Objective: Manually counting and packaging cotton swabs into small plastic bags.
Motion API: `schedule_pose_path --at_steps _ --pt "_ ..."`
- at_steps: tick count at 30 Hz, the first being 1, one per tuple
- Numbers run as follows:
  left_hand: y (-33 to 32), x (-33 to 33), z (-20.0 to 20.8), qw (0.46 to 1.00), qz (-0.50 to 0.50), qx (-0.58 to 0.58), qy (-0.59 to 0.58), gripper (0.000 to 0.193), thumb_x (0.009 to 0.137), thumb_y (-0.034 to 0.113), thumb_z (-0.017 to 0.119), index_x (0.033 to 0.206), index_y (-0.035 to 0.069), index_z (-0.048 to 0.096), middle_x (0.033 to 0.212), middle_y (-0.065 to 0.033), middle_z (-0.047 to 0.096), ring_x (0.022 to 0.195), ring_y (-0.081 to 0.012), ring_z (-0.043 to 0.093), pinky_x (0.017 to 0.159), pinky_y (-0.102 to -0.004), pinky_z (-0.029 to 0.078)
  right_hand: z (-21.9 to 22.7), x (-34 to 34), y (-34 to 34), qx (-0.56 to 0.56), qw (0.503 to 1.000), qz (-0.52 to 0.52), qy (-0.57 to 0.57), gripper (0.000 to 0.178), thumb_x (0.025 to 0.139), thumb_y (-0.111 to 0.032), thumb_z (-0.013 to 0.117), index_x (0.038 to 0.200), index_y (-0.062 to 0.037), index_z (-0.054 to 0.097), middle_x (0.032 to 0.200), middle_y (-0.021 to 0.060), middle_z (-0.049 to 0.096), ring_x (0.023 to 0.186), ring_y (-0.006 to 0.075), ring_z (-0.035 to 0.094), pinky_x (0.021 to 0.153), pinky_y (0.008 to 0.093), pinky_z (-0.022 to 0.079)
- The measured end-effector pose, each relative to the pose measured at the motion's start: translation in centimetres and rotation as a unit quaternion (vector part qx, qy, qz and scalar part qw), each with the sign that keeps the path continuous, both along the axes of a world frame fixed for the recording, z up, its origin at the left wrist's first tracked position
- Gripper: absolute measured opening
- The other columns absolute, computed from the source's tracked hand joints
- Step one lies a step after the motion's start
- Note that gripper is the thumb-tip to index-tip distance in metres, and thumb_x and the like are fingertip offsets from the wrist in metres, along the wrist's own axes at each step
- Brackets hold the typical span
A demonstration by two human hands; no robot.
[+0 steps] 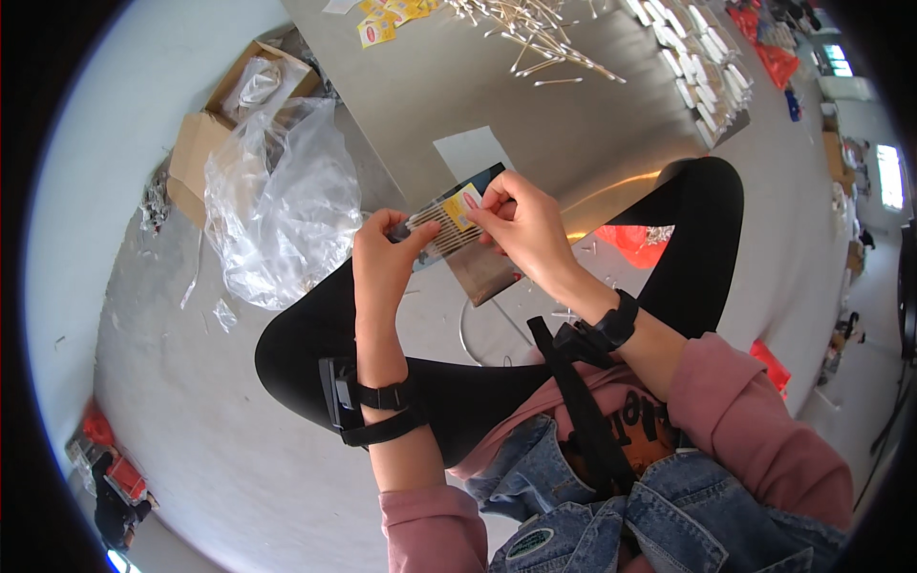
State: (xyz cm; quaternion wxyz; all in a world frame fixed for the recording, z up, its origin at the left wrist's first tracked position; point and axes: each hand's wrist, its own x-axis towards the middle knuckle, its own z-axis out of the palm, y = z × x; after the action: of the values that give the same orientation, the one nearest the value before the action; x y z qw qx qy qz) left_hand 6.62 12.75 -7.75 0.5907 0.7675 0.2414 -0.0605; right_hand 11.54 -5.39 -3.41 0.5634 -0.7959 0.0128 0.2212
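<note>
Over the near edge of a metal table (pixel 420 105), my left hand (pixel 380 253) grips one end of a flat pack of thin sticks (pixel 444 244), thumb on top. The sticks lie side by side in a row and look like cotton swabs; their tips are hard to make out. On the pack's upper face sits a yellow label (pixel 462 206) with a red oval. The thumb and forefinger of my right hand (pixel 523 227) pinch the label's right edge. A dark strip shows along the far side of the pack.
Loose cotton swabs (pixel 546 36) and yellow labels (pixel 378 31) lie on the table's far part, white bundles (pixel 702 72) at its right. A white sheet (pixel 468 151) is just beyond my hands. Left stand a clear plastic bag (pixel 277 201) and cardboard box (pixel 191 158); a red bag (pixel 632 244) is right.
</note>
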Motion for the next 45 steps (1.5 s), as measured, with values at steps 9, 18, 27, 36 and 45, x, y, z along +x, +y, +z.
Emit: schedule_pose_path --at_steps 9,18,27,36,45 --pt "0.2 -0.1 -0.4 1.0 0.006 -0.016 -0.007 0.031 0.074 0.018 0.084 0.085 -0.004 0.067 0.067 -0.0047 0.062 0.06 -0.0098 0.051 0.055 -0.0269 0.041 -1.4 -0.4 -0.1 -0.079 0.968 0.099 -0.218 0.014 0.089 -0.001 0.068 0.09 0.0013 0.055 0.077 0.0085 0.065 0.069 0.0155 0.066 0.059 0.0307 0.049" --pt "0.0 -0.1 0.0 1.0 0.004 -0.014 -0.004 0.03 0.075 0.018 0.084 0.086 -0.004 0.067 0.069 -0.0051 0.063 0.061 -0.0101 0.052 0.056 -0.0274 0.042 -0.8 -0.9 0.4 -0.079 0.963 0.135 -0.22 0.013 0.092 -0.001 0.063 0.096 0.0011 0.051 0.083 0.0139 0.063 0.075 0.0293 0.066 0.067 0.0357 0.051" --pt "0.1 -0.1 -0.1 1.0 0.006 -0.023 -0.002 0.031 0.075 0.018 0.084 0.087 -0.005 0.067 0.072 -0.0057 0.064 0.064 -0.0106 0.053 0.058 -0.0277 0.044 -1.0 -0.9 0.8 -0.105 0.973 0.114 -0.17 0.024 0.088 -0.007 0.068 0.1 0.001 0.048 0.088 0.019 0.067 0.082 0.041 0.065 0.067 0.0449 0.05" --pt "0.0 -0.2 0.2 1.0 0.002 -0.013 -0.009 0.032 0.075 0.018 0.084 0.088 -0.004 0.067 0.072 -0.006 0.064 0.064 -0.0112 0.054 0.06 -0.0283 0.045 -0.8 -1.7 1.0 -0.185 0.94 0.132 -0.253 0.025 0.084 -0.01 0.075 0.094 -0.002 0.053 0.076 0.009 0.061 0.062 0.0243 0.06 0.059 0.0336 0.048" --pt "0.2 -0.4 -0.4 1.0 0.005 -0.009 -0.006 0.034 0.075 0.02 0.085 0.089 -0.005 0.067 0.07 -0.004 0.061 0.061 -0.01 0.049 0.056 -0.0274 0.041 -2.1 -1.3 -2.9 -0.048 0.969 0.101 -0.222 0.037 0.079 0.007 0.071 0.111 -0.0043 0.058 0.095 0.0057 0.05 0.077 0.0131 0.051 0.067 0.0261 0.046"
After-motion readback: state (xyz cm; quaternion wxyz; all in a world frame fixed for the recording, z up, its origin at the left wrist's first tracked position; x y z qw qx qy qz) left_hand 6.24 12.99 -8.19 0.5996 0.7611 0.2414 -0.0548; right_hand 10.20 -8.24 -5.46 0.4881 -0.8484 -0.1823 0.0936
